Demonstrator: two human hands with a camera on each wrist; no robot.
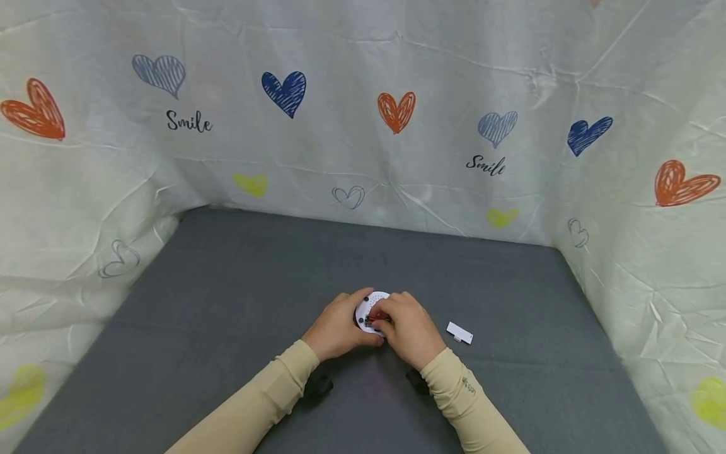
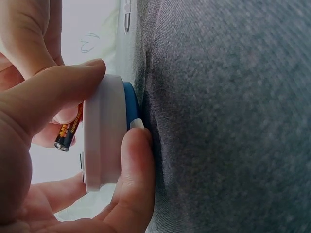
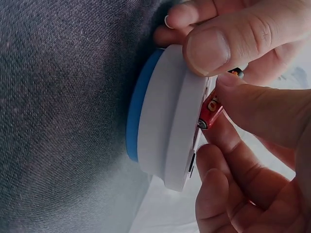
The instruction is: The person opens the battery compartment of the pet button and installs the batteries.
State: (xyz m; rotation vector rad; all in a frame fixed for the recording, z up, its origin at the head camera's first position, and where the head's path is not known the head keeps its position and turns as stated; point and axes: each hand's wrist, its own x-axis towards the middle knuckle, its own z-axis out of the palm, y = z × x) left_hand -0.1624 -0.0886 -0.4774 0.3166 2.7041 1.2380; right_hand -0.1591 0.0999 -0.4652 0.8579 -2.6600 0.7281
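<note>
A round white device with a blue underside (image 2: 104, 141) stands between both hands, its white back turned up toward the head view. My left hand (image 1: 339, 325) grips it by the rim, with thumb and fingers on opposite sides. Over the back, my right hand (image 1: 411, 329) pinches a small cylindrical battery (image 3: 212, 112), red and black, between thumb and fingers. The battery slants, one end at the device's back by the open battery compartment (image 1: 368, 322). Right fingers partly cover that compartment in the head view.
A small white battery cover (image 1: 459, 333) with a tab lies on the grey cloth-covered table (image 1: 255, 271), right of my right hand. White sheeting (image 1: 340, 151) printed with hearts rises behind the table and along both sides. Black wrist cameras (image 1: 317, 386) sit under the sleeves.
</note>
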